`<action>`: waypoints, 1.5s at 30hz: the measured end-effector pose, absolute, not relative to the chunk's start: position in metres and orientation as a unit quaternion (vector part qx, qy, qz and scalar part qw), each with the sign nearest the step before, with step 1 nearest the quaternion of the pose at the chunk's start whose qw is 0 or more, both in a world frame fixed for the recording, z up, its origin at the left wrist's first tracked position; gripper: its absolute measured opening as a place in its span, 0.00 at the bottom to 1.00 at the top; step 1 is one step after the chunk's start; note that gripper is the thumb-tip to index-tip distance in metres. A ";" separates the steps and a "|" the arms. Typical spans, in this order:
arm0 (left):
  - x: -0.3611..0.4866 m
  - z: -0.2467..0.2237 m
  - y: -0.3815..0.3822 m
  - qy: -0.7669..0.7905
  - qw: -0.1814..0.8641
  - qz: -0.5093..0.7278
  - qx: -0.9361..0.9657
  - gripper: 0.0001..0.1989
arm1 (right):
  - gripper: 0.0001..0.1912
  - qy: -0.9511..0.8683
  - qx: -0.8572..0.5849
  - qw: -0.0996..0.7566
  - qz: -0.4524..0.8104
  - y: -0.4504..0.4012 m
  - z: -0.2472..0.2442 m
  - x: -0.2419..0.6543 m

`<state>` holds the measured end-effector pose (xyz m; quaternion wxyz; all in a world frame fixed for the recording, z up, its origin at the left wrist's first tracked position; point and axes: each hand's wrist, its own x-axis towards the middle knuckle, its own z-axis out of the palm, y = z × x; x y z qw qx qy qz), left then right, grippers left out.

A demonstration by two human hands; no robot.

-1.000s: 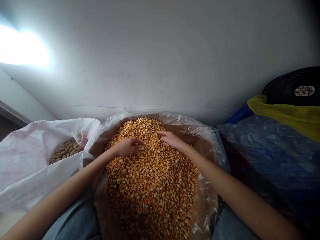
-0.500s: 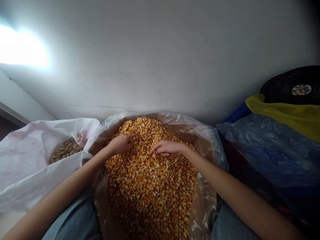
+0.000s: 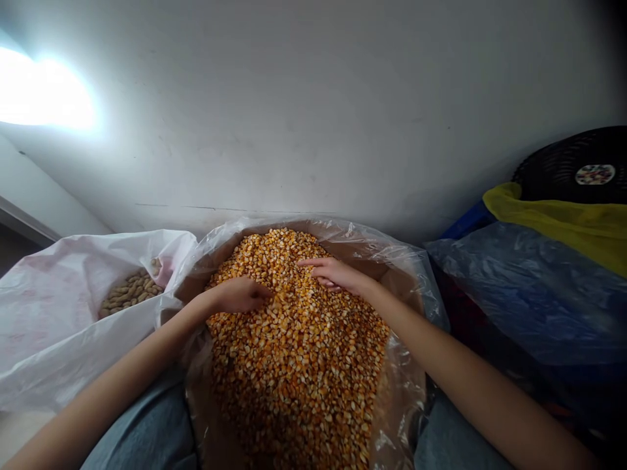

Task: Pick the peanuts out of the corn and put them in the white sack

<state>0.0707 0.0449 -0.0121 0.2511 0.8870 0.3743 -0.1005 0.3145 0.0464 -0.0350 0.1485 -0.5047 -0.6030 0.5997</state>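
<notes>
Corn kernels (image 3: 298,352) fill the clear plastic liner (image 3: 411,261), heaped toward its far edge. Left of the liner, peanuts (image 3: 130,294) lie in a white sack (image 3: 53,281). Left hand (image 3: 242,295): at the heap's left side, fingers curled downward, tips unclear. Right hand (image 3: 336,273): at the heap's right side, index finger extended leftward, others bent beneath.

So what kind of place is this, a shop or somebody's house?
I can't tell which, but maybe a storage corner: a big plastic-lined box of corn, a white sack of peanuts, and a black fan against the wall.
</notes>
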 end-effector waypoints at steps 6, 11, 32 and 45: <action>0.067 -0.004 0.041 0.443 0.237 -0.050 0.863 0.23 | 0.28 -0.641 -0.450 -0.052 0.619 0.042 -0.034 0.308; 0.060 -0.012 0.046 0.523 0.048 -0.113 0.843 0.26 | 0.27 -0.715 -0.472 0.028 0.515 0.042 -0.034 0.313; 0.080 -0.031 0.013 0.326 0.011 -0.195 0.925 0.24 | 0.24 -0.890 -0.418 -0.185 0.002 0.014 -0.049 0.280; 0.091 -0.027 -0.009 0.281 0.151 -0.274 0.907 0.11 | 0.16 -0.904 -0.362 -0.210 0.086 -0.029 -0.050 0.252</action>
